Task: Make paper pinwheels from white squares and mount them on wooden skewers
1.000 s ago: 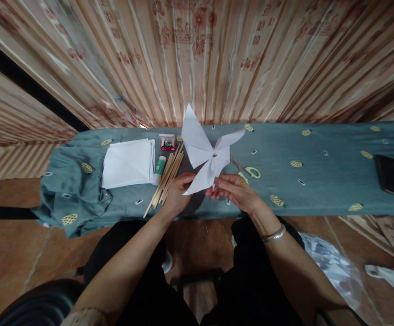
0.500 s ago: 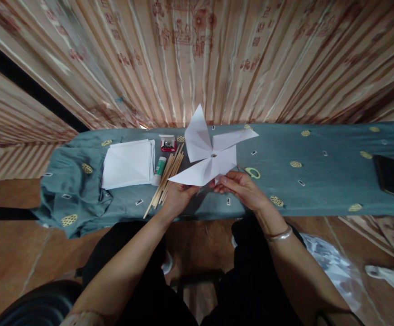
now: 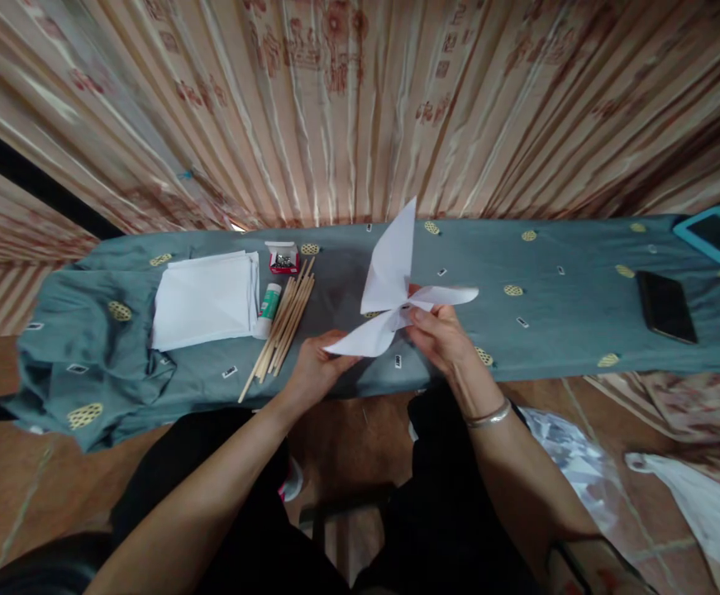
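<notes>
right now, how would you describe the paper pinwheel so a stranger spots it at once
Start with the long grey-green tablecloth. Over its middle, the right hand pinches the white paper pinwheel near its centre, with the left hand at the lower blade. Unlike the flat stack of white paper to the left, it is held up and has curved, pointed blades.

Light dim and muted; from where I stand I cannot place its source. Paper pinwheel and paper stack read brightest. Curtain: pale sheen along pleats, darkening toward upper right; small bright spot at lower edge, left side. Soft shadow on tabletop beside left hand. Glint on bracelet; patchy highlights on plastic bag. Black trousers lose nearly all detail. Wide-angle stretch: pleats fan outward, edges smeared. Curtain print soft.
</notes>
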Available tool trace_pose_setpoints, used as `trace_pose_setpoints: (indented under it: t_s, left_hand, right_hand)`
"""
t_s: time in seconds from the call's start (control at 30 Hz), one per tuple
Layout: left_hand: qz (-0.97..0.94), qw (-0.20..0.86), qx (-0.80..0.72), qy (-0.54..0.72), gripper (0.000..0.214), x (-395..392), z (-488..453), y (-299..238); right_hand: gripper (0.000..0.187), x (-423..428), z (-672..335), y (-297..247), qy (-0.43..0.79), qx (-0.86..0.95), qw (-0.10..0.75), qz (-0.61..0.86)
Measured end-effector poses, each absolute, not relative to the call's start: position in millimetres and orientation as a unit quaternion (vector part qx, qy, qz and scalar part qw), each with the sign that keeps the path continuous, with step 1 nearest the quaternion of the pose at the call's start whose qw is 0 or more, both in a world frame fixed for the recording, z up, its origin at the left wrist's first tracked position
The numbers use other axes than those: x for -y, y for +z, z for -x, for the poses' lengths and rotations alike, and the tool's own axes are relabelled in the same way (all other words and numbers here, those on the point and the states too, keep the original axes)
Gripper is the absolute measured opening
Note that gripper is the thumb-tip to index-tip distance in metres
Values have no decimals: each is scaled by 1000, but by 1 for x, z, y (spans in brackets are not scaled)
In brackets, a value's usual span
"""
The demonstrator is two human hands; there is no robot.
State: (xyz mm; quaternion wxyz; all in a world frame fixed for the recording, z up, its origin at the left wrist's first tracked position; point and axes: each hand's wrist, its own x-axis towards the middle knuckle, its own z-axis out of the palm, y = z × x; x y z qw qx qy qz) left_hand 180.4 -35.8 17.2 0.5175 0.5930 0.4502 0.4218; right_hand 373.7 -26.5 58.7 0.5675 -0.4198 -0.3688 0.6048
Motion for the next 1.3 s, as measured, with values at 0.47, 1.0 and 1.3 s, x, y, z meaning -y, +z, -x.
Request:
trace_pose_setpoints:
  t_s: [0.47,1.0,1.3]
  left_hand:
    - [-613,536,-442,377,15,40,-186,27]
    - [-658,462,-454,384,10,44,-186,24]
    - [-635,483,-458,392,11,44,-187,18]
  right_hand:
    - [58,26,-369,67,588,332,602,426]
    - [49,25,-371,62,557,348,611,442]
    - [43,26,-371,70,571,314,623,432]
